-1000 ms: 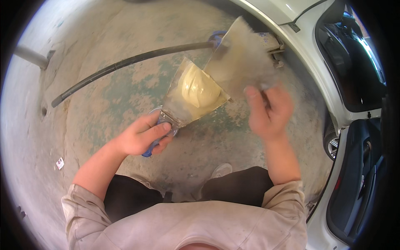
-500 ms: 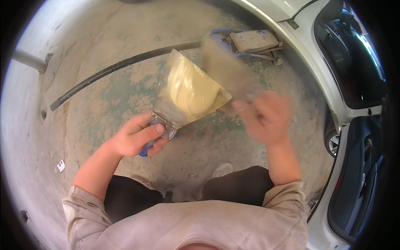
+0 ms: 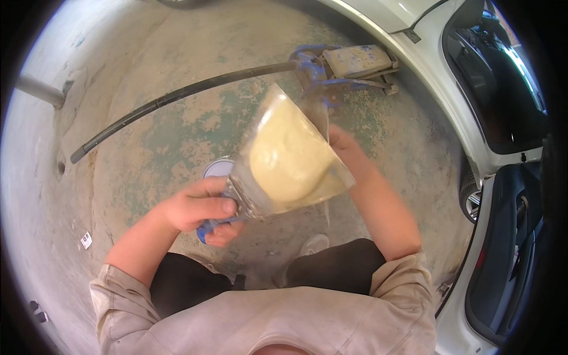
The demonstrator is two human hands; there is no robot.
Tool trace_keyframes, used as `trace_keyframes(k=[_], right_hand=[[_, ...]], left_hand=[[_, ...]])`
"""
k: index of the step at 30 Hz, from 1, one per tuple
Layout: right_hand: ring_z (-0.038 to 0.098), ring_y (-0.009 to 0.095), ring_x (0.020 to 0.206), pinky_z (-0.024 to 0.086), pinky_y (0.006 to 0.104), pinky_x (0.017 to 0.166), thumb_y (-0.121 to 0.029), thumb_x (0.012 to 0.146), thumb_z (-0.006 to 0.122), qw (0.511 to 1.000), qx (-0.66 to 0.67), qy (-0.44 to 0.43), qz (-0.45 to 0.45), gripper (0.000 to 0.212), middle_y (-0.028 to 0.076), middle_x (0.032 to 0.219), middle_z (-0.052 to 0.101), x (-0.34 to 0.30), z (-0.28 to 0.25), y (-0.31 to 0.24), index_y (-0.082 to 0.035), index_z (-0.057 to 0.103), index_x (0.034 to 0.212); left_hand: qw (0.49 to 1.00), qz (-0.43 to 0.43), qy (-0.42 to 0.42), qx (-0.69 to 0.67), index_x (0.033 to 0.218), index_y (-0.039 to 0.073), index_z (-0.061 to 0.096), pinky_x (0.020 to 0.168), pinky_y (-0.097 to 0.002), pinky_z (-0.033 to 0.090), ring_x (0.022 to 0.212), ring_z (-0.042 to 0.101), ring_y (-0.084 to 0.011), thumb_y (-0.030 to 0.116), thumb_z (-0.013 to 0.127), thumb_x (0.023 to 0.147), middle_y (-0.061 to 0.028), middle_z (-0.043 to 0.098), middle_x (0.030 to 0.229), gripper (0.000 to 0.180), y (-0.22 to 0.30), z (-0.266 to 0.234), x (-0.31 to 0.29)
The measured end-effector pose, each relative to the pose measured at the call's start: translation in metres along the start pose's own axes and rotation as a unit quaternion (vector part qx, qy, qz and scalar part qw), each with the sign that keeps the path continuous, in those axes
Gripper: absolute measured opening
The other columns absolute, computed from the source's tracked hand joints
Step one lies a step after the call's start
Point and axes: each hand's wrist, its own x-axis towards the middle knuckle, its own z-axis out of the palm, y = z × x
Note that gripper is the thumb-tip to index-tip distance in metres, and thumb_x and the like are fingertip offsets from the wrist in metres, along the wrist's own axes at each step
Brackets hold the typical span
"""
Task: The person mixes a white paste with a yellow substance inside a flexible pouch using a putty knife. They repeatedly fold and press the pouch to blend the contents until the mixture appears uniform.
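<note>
My left hand (image 3: 201,207) is closed around the blue handle of a wide putty knife (image 3: 242,198). On its broad metal blade lies a thick, smooth mound of pale yellow putty (image 3: 290,157). Just beyond the blade's right edge is my right hand (image 3: 346,148), its fingers mostly hidden behind the blade. It grips a second flat spreader (image 3: 318,115), of which a greyish strip shows upright behind the loaded blade. A round can with a pale rim (image 3: 218,168) stands on the floor below, partly covered by my left hand.
A blue floor jack (image 3: 355,62) with a long black handle (image 3: 183,92) lies ahead on the worn concrete. To the right stands a white car (image 3: 467,112) with an open door (image 3: 509,254). A grey pipe (image 3: 40,89) and a small white card (image 3: 86,240) are at the left.
The loaded putty knife has shifted right and nearer. My right hand has moved up and left, bringing its spreader behind the loaded blade. The can's rim has come into sight.
</note>
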Motion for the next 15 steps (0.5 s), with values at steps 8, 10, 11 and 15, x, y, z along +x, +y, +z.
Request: trace_keyframes(k=[8,10,11,15], right_hand=[[0.067,0.012,0.084,0.054,0.0238,0.069,-0.009,0.098,0.054,0.944,-0.058,0.272,-0.176,0.030,0.004,0.101,0.066,0.013,0.012,-0.017,-0.003,0.050,0.127],[0.067,0.010,0.085,0.053,0.0237,0.069,-0.010,0.099,0.052,0.906,-0.178,0.316,-0.219,0.033,0.003,0.103,0.067,0.014,0.037,-0.025,-0.003,0.047,0.131],[0.066,0.009,0.082,0.053,0.0241,0.067,-0.010,0.099,0.053,0.887,-0.221,0.312,-0.260,0.031,0.004,0.100,0.067,0.014,0.044,-0.021,-0.002,0.049,0.129],[0.062,0.010,0.066,0.049,0.0262,0.057,-0.007,0.096,0.057,0.763,-0.497,0.255,-0.326,0.025,0.007,0.084,0.067,-0.002,0.051,-0.016,0.001,0.059,0.119]], left_hand=[[0.994,0.037,0.081,0.066,0.117,0.001,0.052,0.045,-0.0288,0.036,0.052,0.045,-0.0150,0.026,0.054,0.100,-0.0065,0.048,0.067,0.031,0.011,-0.004,-0.010],[0.989,0.021,0.106,0.103,0.115,0.001,0.052,0.047,-0.0282,0.038,0.053,0.045,-0.0139,0.025,0.052,0.101,-0.0056,0.049,0.068,0.028,0.007,-0.004,-0.007],[0.985,0.013,0.120,0.122,0.114,0.002,0.053,0.048,-0.0279,0.038,0.053,0.045,-0.0134,0.025,0.052,0.101,-0.0051,0.049,0.069,0.026,0.004,-0.005,-0.004],[0.966,0.042,0.152,0.203,0.113,0.002,0.053,0.051,-0.0270,0.040,0.055,0.046,-0.0115,0.023,0.049,0.102,-0.0040,0.050,0.070,0.024,-0.002,-0.018,0.003]])
